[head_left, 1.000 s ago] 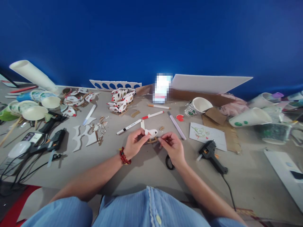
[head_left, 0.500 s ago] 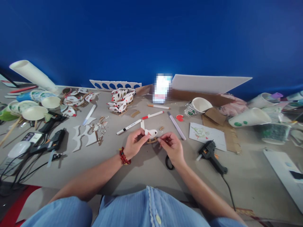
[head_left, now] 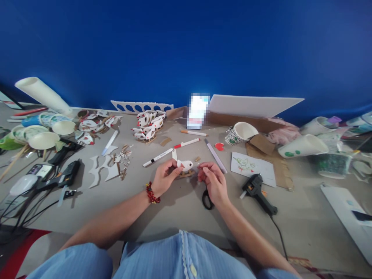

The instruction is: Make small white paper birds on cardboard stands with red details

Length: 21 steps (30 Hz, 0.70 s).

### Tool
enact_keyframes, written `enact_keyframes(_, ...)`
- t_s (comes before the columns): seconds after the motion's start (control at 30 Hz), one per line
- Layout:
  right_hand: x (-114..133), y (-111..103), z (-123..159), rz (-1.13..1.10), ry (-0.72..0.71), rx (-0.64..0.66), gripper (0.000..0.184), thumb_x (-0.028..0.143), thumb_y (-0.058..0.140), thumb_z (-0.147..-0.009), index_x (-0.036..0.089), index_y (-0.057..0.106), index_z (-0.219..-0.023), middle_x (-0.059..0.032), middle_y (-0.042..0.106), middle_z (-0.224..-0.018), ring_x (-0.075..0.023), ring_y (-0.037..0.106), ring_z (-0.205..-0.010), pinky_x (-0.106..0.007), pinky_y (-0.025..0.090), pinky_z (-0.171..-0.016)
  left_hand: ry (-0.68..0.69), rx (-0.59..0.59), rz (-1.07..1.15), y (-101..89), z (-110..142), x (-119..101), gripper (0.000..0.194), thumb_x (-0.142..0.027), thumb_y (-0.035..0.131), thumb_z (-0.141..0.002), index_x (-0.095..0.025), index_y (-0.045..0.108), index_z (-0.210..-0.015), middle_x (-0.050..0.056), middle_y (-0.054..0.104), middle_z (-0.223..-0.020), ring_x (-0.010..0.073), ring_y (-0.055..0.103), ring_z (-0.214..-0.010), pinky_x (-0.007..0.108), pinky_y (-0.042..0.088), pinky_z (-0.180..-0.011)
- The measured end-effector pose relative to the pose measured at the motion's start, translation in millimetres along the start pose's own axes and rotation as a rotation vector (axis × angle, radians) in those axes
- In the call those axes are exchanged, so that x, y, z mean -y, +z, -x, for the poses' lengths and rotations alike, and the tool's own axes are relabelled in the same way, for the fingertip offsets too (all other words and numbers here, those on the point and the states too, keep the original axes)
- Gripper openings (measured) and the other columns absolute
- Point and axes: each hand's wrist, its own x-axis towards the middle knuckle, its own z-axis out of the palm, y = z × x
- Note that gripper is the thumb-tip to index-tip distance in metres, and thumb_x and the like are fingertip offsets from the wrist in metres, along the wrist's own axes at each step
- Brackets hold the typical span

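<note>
My left hand point(head_left: 166, 176), a red bead bracelet on its wrist, pinches a small white bird cutout point(head_left: 185, 166) with a dark eye, a red patch and a curved brown cardboard base. Just to the right of the bird, apart from it, is my right hand point(head_left: 213, 182), its thumb and fingers curled together. Whatever may be between them is too small to make out. A black loop handle point(head_left: 207, 200) shows beside my right hand, the rest hidden under it. A tiny cardboard scrap point(head_left: 197, 159) lies behind the bird.
A black and white marker point(head_left: 157, 157), a red marker point(head_left: 187, 143) and a lilac pen point(head_left: 215, 155) lie behind my hands. Finished birds point(head_left: 148, 126) are piled at the back. A corded glue gun point(head_left: 258, 193) and a bird drawing point(head_left: 252, 168) are on the right; white offcuts point(head_left: 104, 168) lie left.
My right hand has drawn slightly away from the bird's base, and its fingers have shifted. My left hand keeps hold of the bird. The view has tilted a little.
</note>
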Motion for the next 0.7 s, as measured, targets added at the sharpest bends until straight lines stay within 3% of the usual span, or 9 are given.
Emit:
enact_keyframes(0.17, 9.4, -2.9, -1.2, 0.184, -0.099, 0.028, 0.018, 0.039, 0.062, -0.087, 0.023, 0.064, -0.094, 0.0001, 0.058, -0.077, -0.0130, 0.050, -0.062, -0.025, 0.042, -0.056, 0.041, 0.024, -0.070, -1.2, 1.2, 0.9, 0.031, -0.046, 0.062, -0.086, -0.017, 0.059, -0.077, 0.000, 0.058, -0.073, 0.0128, 0.050, -0.067, 0.023, 0.040, -0.063)
enact_keyframes(0.3, 24.9, -5.2, -1.8, 0.369, -0.228, 0.131, 0.017, 0.036, 0.060, -0.089, 0.025, 0.066, -0.101, -0.0048, 0.062, -0.098, -0.0192, 0.058, -0.084, -0.030, 0.047, -0.072, 0.134, 0.069, -0.169, -0.7, 1.3, 1.4, 0.028, -0.042, 0.060, -0.088, -0.017, 0.060, -0.077, 0.001, 0.059, -0.074, 0.0139, 0.052, -0.068, 0.024, 0.040, -0.066)
enact_keyframes(0.43, 36.5, -4.5, -3.4, 0.478, -0.271, 0.257, 0.017, 0.031, 0.060, -0.089, 0.025, 0.066, -0.104, -0.0060, 0.063, -0.107, -0.0216, 0.059, -0.090, -0.033, 0.047, -0.082, 0.240, 0.129, -0.248, -0.1, 0.5, -0.3, 0.027, -0.040, 0.058, -0.090, -0.016, 0.061, -0.078, 0.003, 0.061, -0.077, 0.0156, 0.055, -0.074, 0.026, 0.041, -0.072)
enact_keyframes(0.57, 36.3, 0.4, -8.7, 0.547, -0.179, 0.370, 0.010, 0.030, 0.059, -0.089, 0.024, 0.066, -0.090, -0.0015, 0.065, -0.084, -0.0190, 0.059, -0.077, -0.029, 0.045, -0.071, 0.248, 0.172, -0.264, -0.2, 0.6, -3.6, 0.027, -0.040, 0.057, -0.090, -0.016, 0.061, -0.079, 0.003, 0.061, -0.077, 0.0158, 0.055, -0.074, 0.026, 0.041, -0.072)
enact_keyframes(0.7, 30.5, 6.3, -11.9, 0.471, -0.123, 0.324, 0.017, 0.033, 0.059, -0.088, 0.021, 0.061, -0.075, 0.0018, 0.057, -0.068, -0.0154, 0.052, -0.065, -0.025, 0.039, -0.060, 0.227, 0.174, -0.241, -0.3, 2.0, -6.4, 0.026, -0.041, 0.058, -0.090, -0.016, 0.063, -0.082, 0.004, 0.062, -0.080, 0.0167, 0.055, -0.077, 0.028, 0.042, -0.074)
